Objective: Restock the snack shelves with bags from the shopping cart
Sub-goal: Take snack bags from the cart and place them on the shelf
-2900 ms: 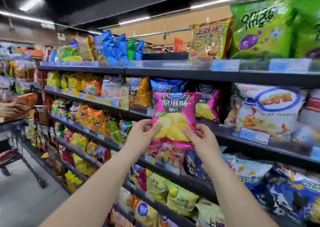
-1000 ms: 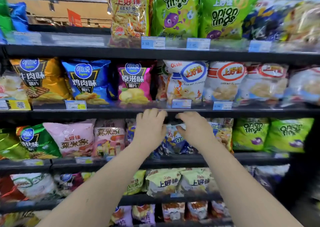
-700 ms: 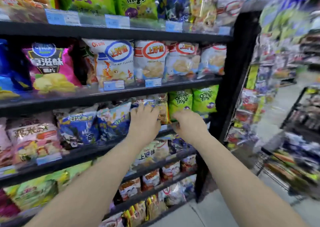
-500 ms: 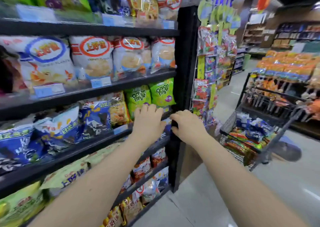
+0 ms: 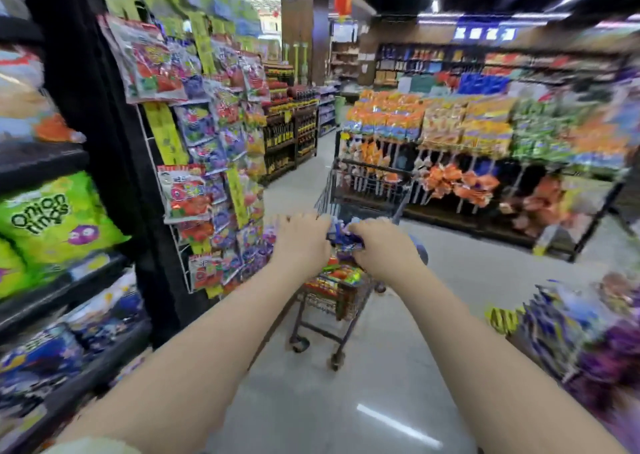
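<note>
Mid-restock, reaching into the far shopping cart (image 5: pixel 372 169), left hand (image 5: pixel 301 245) and right hand (image 5: pixel 386 249) fingers (image 5: pixel 313 221) curled at a blue bag (image 5: pixel 341 235), grip unclear, other bags (image 5: pixel 341 275) waiting below.

Legible print, one item: "onion rings" in dark lettering on a green bag (image 5: pixel 52 221) standing on the snack shelf (image 5: pixel 62 290) at left.

Not legible:
- White characters on a blue sign (image 5: pixel 485 33) above the far wall shelving, smeared by blur.
- Print on the hanging packets (image 5: pixel 187 193) at the shelf end.
- Print on the yellow strips (image 5: pixel 162 131) beside them.

No prices or numbers can be read.
</note>
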Demonstrator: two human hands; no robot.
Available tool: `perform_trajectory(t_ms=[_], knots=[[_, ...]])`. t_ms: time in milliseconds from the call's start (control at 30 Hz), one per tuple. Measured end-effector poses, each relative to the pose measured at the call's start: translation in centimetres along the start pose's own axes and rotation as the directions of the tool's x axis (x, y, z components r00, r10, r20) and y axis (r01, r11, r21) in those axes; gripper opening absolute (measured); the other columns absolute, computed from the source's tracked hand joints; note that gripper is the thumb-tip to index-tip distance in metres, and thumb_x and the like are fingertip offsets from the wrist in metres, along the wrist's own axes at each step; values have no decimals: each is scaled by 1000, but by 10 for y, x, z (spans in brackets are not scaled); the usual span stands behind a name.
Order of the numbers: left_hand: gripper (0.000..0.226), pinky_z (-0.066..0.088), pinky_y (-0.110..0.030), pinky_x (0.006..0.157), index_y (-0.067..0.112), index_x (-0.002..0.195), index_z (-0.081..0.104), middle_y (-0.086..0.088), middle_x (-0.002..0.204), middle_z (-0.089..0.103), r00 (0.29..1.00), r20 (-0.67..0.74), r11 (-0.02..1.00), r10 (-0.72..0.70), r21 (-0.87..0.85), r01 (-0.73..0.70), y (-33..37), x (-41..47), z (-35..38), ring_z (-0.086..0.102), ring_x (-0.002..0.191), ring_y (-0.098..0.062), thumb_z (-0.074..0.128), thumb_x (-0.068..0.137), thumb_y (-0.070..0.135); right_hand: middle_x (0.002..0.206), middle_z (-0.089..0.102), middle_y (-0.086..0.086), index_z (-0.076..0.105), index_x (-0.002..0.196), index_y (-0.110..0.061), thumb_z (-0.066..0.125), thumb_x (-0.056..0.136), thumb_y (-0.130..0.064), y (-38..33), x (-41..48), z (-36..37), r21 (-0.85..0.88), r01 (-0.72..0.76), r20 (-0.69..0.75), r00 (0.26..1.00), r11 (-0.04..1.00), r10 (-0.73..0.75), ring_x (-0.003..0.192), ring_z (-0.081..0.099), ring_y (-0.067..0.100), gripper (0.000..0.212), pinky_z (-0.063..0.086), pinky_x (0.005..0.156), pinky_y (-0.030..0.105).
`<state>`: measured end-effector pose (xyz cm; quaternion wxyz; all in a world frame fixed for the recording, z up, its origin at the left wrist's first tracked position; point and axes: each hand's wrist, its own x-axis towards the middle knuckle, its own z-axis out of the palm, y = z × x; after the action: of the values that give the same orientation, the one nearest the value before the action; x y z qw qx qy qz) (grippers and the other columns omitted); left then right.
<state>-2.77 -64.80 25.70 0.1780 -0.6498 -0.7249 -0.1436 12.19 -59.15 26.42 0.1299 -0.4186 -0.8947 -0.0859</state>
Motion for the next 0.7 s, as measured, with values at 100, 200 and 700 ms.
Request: perform_trajectory(t_ms=[100, 200, 700], knots=[[36, 38, -40, 93, 23, 123, 52, -5, 118, 56, 999, 44, 999, -4, -33, 6, 34, 42, 34, 49, 115, -30, 55, 88, 31, 110, 60, 5, 56, 118, -19, 54, 89, -22, 58, 22, 16, -8, -53, -33, 998, 999, 52, 110, 52, 30, 30, 47, 81, 38], [39, 36, -42, 94, 24, 123, 52, -3, 118, 56, 993, 105, 999, 46, -24, -44, 54, 73, 80, 48, 115, -29, 54, 84, 29, 108, 62, 6, 58, 114, -17, 55, 87, -22, 98, 42, 47, 16, -83, 3, 997, 996, 83, 107, 53, 30, 27, 44, 78, 36], [39, 35, -42, 96, 25, 125, 52, 2, 120, 55, 961, 261, 985, 92, -163, -50, 18, 279, 283, 47, 115, -24, 53, 87, 29, 114, 61, 2, 58, 120, -19, 56, 85, -20, 220, 226, 220, 20, -113, 197, 975, 993, 107, 109, 52, 26, 35, 48, 87, 40]])
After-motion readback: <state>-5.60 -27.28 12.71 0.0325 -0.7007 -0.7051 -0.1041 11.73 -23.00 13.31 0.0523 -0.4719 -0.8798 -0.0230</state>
